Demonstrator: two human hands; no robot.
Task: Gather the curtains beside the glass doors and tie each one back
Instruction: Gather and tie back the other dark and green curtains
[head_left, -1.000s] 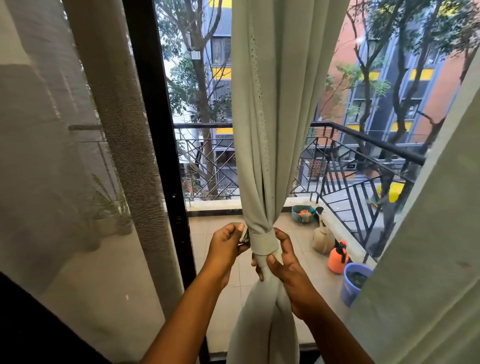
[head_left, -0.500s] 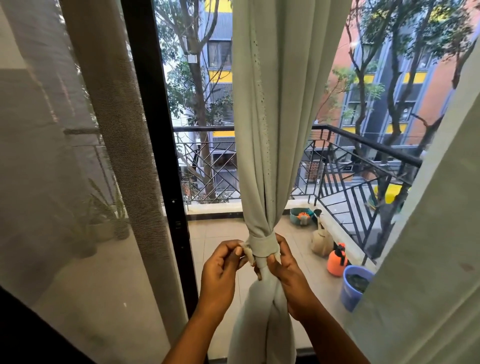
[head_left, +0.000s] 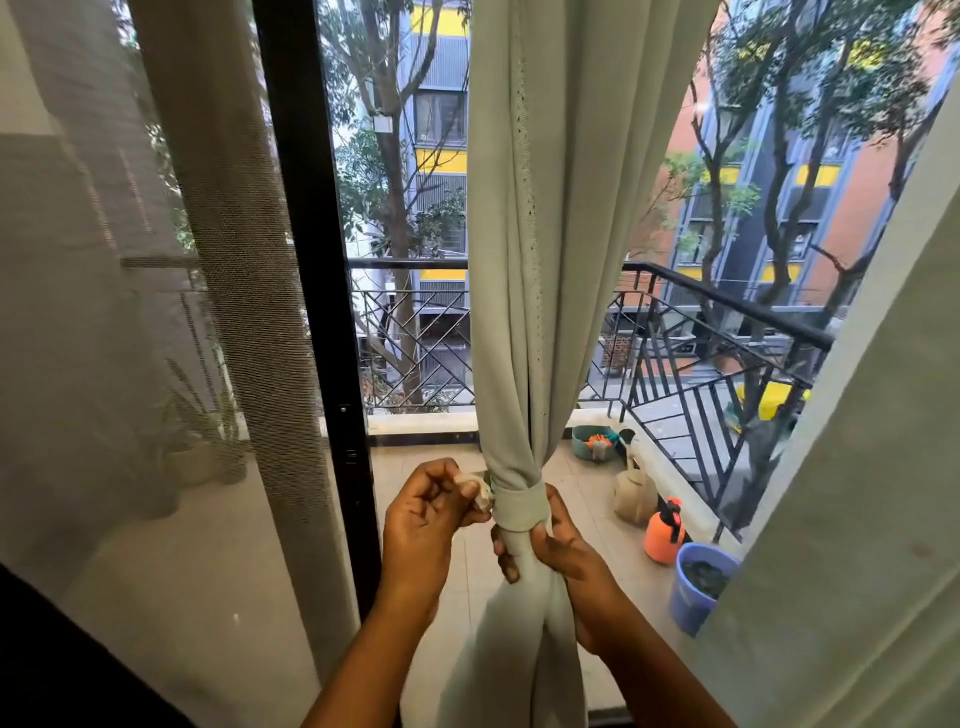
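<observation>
Head view looks down on a pale green curtain (head_left: 545, 218) hanging in the middle of the frame, in front of the glass door. It is gathered into a narrow bundle low down, where a tie-back band (head_left: 519, 506) of the same cloth wraps around it. Below the band the cloth spreads out again and runs down past the bottom edge.

The left hand (head_left: 428, 525) is just left of the band, fingers curled, pinching the loose end of the band where a small pale piece shows; what that piece is cannot be made out. The right hand (head_left: 553, 553) grips the gathered curtain directly under the band, thumb on the front and fingers wrapped round the bundle.

A black door frame (head_left: 311, 260) stands upright to the left of the curtain. Left of it hangs a sheer curtain (head_left: 130, 312), with potted plants showing faintly through it. A second pale green curtain (head_left: 857, 493) fills the right edge, close to the camera.

Through the glass lies a tiled balcony with a black railing (head_left: 727, 322). On its floor sit a teal tub (head_left: 592, 441), a beige jug (head_left: 635, 493), an orange spray bottle (head_left: 665, 532) and a blue bucket (head_left: 696, 587), ranged along the right side. Trees and apartment blocks stand beyond the railing.
</observation>
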